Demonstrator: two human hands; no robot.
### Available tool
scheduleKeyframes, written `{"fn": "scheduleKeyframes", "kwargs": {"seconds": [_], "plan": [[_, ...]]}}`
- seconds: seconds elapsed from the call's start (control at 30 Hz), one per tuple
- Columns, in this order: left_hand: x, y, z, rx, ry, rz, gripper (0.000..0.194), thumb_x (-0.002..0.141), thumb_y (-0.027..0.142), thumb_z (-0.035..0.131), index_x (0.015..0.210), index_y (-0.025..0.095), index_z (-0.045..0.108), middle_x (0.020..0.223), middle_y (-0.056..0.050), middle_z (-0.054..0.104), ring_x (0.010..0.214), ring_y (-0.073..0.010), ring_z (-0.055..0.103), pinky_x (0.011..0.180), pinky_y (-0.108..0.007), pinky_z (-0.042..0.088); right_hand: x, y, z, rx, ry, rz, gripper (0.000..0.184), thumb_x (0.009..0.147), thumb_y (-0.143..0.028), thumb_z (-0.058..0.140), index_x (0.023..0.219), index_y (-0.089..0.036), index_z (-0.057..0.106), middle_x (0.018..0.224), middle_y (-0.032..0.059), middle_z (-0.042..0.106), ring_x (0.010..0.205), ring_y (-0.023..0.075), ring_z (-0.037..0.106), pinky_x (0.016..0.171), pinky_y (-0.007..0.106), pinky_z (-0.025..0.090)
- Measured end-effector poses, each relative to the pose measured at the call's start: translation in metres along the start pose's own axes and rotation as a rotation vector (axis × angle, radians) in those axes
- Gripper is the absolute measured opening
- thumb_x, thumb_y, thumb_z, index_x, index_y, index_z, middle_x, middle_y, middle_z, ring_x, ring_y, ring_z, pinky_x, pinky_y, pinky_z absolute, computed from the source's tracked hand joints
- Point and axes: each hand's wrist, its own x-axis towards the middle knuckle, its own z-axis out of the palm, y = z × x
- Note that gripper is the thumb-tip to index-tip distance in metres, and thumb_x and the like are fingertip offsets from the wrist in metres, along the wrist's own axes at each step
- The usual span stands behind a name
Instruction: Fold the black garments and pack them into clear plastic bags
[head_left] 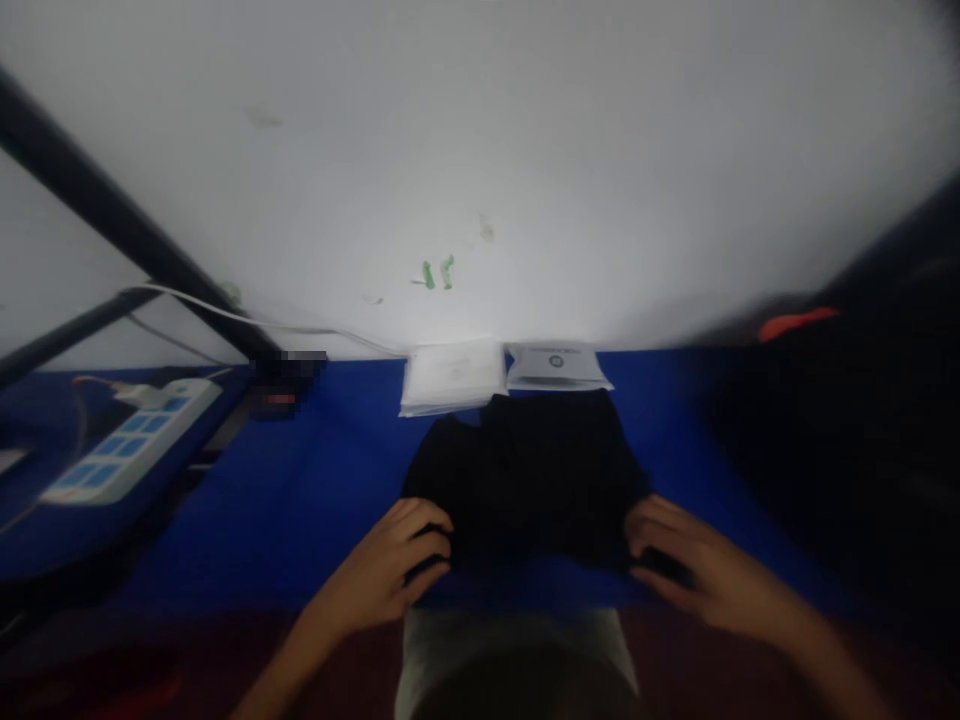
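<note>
A folded black garment lies on the blue table cover in front of me. My left hand grips the garment's near left corner with curled fingers. At the near right corner my right hand is closed on the cloth in the same way. Both hands hold the near edge, close to the table's front edge. The picture is dim and somewhat blurred.
Two flat white packets lie behind the garment against the white wall. A white power strip with blue switches sits at the left, beside black metal bars. A large dark heap with an orange mark fills the right side.
</note>
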Motion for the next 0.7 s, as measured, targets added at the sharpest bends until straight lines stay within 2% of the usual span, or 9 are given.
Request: {"fn": "scheduleKeyframes", "kwargs": {"seconds": [0.07,0.13,0.3,0.43,0.5,0.6,0.7], "plan": [[-0.001,-0.001,-0.003,-0.042,0.002,0.007,0.007,0.091,0.018,0.055,0.092,0.022,0.060,0.109,-0.005,0.062,0.105,-0.0200,0.056,0.094,-0.038,0.044,-0.006,0.001,0.000,0.045,0.014,0.004,0.006,0.093,-0.025,0.052,0.093,-0.025,0.058,0.098,0.0066,0.063,0.093,0.0224,0.062,0.080,0.039,0.054],[-0.003,-0.004,-0.005,-0.101,0.031,0.005,0.006,0.092,0.019,0.053,0.092,0.022,0.058,0.106,-0.006,0.064,0.104,-0.0195,0.058,0.093,-0.037,0.046,-0.012,0.003,0.001,0.104,0.082,0.000,0.005,0.093,-0.023,0.052,0.093,-0.025,0.056,0.100,0.0069,0.064,0.094,0.0222,0.063,0.080,0.038,0.055],[-0.009,-0.013,0.000,-0.196,0.219,-0.081,0.006,0.094,0.022,0.051,0.094,0.021,0.056,0.098,-0.005,0.067,0.095,-0.0171,0.064,0.082,-0.030,0.052,-0.027,0.017,0.013,0.225,0.407,0.020,0.009,0.091,-0.022,0.054,0.099,-0.027,0.055,0.100,0.0057,0.069,0.093,0.0224,0.068,0.078,0.035,0.057],[-0.003,-0.019,0.007,-0.081,0.369,-0.186,0.012,0.093,0.029,0.051,0.089,0.021,0.059,0.084,-0.002,0.068,0.074,-0.0146,0.066,0.067,-0.023,0.052,-0.027,0.028,0.020,0.138,0.660,0.169,0.013,0.090,-0.031,0.058,0.101,-0.028,0.062,0.093,0.0043,0.070,0.084,0.0224,0.070,0.071,0.032,0.058],[0.008,-0.021,0.007,-0.023,0.407,-0.237,0.016,0.094,0.032,0.049,0.088,0.021,0.059,0.080,-0.001,0.068,0.069,-0.0141,0.065,0.065,-0.023,0.051,-0.016,0.031,0.018,0.092,0.711,0.249,0.017,0.090,-0.036,0.058,0.104,-0.027,0.063,0.093,0.0046,0.071,0.080,0.0223,0.070,0.065,0.030,0.058],[0.031,-0.026,0.001,0.049,0.374,-0.333,0.022,0.097,0.038,0.042,0.098,0.022,0.057,0.084,-0.001,0.069,0.073,-0.0160,0.067,0.067,-0.025,0.050,0.013,0.036,0.011,0.047,0.679,0.288,0.024,0.092,-0.039,0.053,0.109,-0.026,0.062,0.094,0.0052,0.071,0.080,0.0228,0.070,0.061,0.030,0.056],[0.055,-0.030,-0.009,0.229,0.184,-0.486,0.024,0.097,0.040,0.041,0.108,0.023,0.054,0.081,-0.001,0.069,0.072,-0.0202,0.067,0.065,-0.029,0.047,0.043,0.046,0.006,-0.053,0.623,0.259,0.024,0.094,-0.036,0.049,0.112,-0.023,0.059,0.093,0.0058,0.072,0.078,0.0229,0.070,0.065,0.034,0.057]]}}
